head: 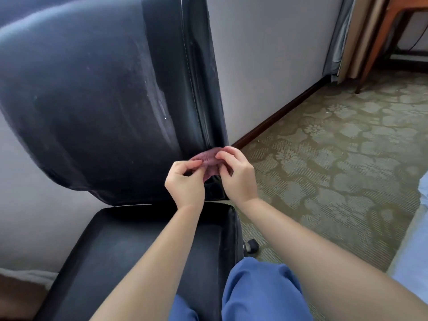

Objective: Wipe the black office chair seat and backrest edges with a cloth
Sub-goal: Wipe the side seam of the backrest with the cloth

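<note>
While pinching a small pink cloth (208, 158) between both sets of fingertips, left hand (184, 181) and right hand (236, 174) both up at the lower right edge of the black backrest (92, 89), right where the glossy stitched side panel (185, 77) comes down toward the seat. Left thumb and forefinger curled onto the cloth's left side, right fingers curled over its top and right side, so a proper two-handed pinch, neither hand spread. Cloth bunched up and touching the bottom of that side panel, mostly hidden behind the fingers, so can't tell how big or how folded. Backrest looking dusty, with pale smears and streaks across the padded middle. Seat (120, 246) directly below the forearms, black with a raised rim, a bit grey in the centre. Blue trouser knees (259, 290) pushed up against the seat's front right corner. One chair caster (251, 245) poking out just right of the seat. Patterned greenish carpet (335, 158) off to the right, dark skirting along the pale wall (266, 66), wooden table leg (379, 42) and curtain (342, 31) in the far corner.
</note>
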{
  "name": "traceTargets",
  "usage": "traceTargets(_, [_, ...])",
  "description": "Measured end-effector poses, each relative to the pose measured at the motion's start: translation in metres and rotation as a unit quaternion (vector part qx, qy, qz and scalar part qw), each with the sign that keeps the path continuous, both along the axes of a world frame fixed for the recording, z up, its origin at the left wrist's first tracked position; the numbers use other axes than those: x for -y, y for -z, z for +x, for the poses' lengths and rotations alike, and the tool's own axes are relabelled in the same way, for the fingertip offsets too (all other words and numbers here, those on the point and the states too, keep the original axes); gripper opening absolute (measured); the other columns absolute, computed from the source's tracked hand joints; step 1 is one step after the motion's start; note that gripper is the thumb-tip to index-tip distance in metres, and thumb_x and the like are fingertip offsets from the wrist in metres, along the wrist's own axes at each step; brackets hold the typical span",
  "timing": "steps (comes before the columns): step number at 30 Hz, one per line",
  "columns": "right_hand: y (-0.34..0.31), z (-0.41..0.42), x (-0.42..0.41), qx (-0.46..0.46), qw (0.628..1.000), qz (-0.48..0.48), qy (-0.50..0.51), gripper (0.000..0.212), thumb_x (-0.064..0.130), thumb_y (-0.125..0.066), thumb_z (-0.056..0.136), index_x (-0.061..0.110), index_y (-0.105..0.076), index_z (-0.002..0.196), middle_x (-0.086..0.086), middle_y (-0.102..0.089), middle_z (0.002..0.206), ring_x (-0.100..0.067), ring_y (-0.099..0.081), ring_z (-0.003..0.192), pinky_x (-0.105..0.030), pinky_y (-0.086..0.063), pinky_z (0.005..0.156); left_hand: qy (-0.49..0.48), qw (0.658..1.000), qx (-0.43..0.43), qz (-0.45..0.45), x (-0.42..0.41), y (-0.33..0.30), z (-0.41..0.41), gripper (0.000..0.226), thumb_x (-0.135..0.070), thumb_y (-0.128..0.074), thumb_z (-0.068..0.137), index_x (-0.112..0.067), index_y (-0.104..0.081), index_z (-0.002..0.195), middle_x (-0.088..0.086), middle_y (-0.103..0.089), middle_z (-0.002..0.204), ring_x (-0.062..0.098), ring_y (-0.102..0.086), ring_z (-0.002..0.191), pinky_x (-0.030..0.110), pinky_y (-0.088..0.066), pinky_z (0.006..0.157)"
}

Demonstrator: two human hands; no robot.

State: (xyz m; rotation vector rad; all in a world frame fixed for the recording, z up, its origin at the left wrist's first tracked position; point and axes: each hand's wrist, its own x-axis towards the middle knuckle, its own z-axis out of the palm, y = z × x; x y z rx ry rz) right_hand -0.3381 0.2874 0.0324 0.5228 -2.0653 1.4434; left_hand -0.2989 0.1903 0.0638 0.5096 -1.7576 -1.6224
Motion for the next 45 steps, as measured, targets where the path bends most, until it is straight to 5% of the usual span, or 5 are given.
traceTargets(10, [0.055, -0.023, 0.012, 0.007, 1.000, 0.010, -0.027, 0.020, -0.009, -0.051, 0.083, 0.000, -0.065, 0.094, -0.009, -0.061, 0.116, -0.012, -0.055, 0.103, -0.014, -0.043, 0.087, 0.038, 0.998, 0.023, 0.036, 0.006, 0.055, -0.011, 0.026, 0.013, -0.073, 0.072, -0.010, -0.065, 0.065, 0.006, -0.062, 0.076, -0.001, -0.060, 0.068, 0.014, -0.048, 0.062])
traceTargets(23, [0.127, -0.041, 0.012, -0.031, 0.991, 0.131, 0.014, 0.025, 0.005, -0.047, 0.083, 0.001, -0.070, 0.091, -0.015, -0.063, 0.112, -0.020, -0.048, 0.086, -0.021, -0.040, 0.075, -0.042, 0.976, 0.125, 0.175, 0.005, 0.127, -0.052, 0.025, 0.012, -0.067, 0.077, -0.011, -0.064, 0.069, 0.006, -0.065, 0.071, 0.014, -0.061, 0.061, 0.025, -0.052, 0.060])
traceTargets(31, [0.139, -0.045, 0.017, 0.348, 0.927, 0.141, -0.004, 0.033, -0.001, -0.049, 0.082, 0.012, -0.074, 0.101, -0.010, -0.071, 0.098, -0.028, -0.063, 0.092, -0.027, -0.046, 0.076, -0.011, 0.965, 0.262, 0.003, 0.013, 0.141, -0.056, 0.017, 0.009, -0.069, 0.076, -0.007, -0.065, 0.073, -0.003, -0.060, 0.065, 0.014, -0.058, 0.065, 0.006, -0.046, 0.054])
traceTargets(36, [0.117, -0.040, 0.012, 0.477, 0.872, -0.073, -0.083, 0.014, 0.025, -0.068, 0.069, 0.015, -0.075, 0.075, -0.012, -0.072, 0.075, -0.033, -0.068, 0.079, -0.045, -0.055, 0.076, -0.033, 0.960, 0.241, 0.138, 0.000, 0.124, -0.048, 0.022, 0.015, -0.066, 0.078, -0.005, -0.060, 0.069, 0.009, -0.058, 0.062, 0.008, -0.053, 0.039, 0.016, -0.043, 0.038])
traceTargets(45, [0.087, -0.020, 0.008, 0.242, 0.961, -0.123, -0.047, 0.025, 0.003, -0.068, 0.078, 0.022, -0.062, 0.093, 0.006, -0.067, 0.087, -0.009, -0.064, 0.080, -0.023, -0.052, 0.078, -0.045, 0.953, 0.130, 0.271, -0.012, 0.091, -0.033, 0.015, 0.014, -0.060, 0.083, 0.005, -0.064, 0.095, 0.013, -0.064, 0.079, 0.017, -0.057, 0.060, 0.018, -0.052, 0.054])
